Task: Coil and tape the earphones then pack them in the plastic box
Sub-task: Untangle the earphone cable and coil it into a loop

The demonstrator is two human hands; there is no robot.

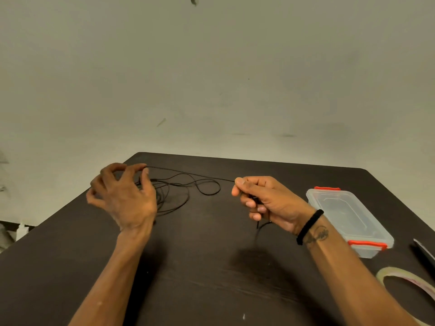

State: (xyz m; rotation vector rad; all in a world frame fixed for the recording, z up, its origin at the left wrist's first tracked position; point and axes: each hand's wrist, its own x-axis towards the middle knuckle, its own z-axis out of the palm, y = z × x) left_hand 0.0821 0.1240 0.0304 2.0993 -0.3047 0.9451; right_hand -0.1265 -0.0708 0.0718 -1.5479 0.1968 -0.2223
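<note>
A person's two bare hands work a thin black earphone cable (186,184) above a dark brown wooden worktop (200,267) set against a pale, scuffed wall (211,67). The left hand (122,196), back toward the camera, has its fingers (145,171) curled, with thumb and forefinger tips pinching the cable at the far left of the worktop. From there a straight stretch of cable runs across to the right hand (263,198), whose thumb and forefinger nip it while the other fingers fold over a further length; a short loop of cable hangs out below that palm. Most of the earphone cable lies in loose, uncoiled loops on the worktop between the hands, nearer the left one. The earbuds themselves cannot be made out.

A black elastic band (309,225) circles the right wrist, beside a dark tattoo on the forearm. Just to the right of that wrist sits a clear rectangular plastic box (348,217) with its lid on and red clips at both short ends. At the lower right edge lies a roll of clear adhesive tape (404,281), partly cut off by the frame, near a dark flat object (423,252) too cropped to identify.
</note>
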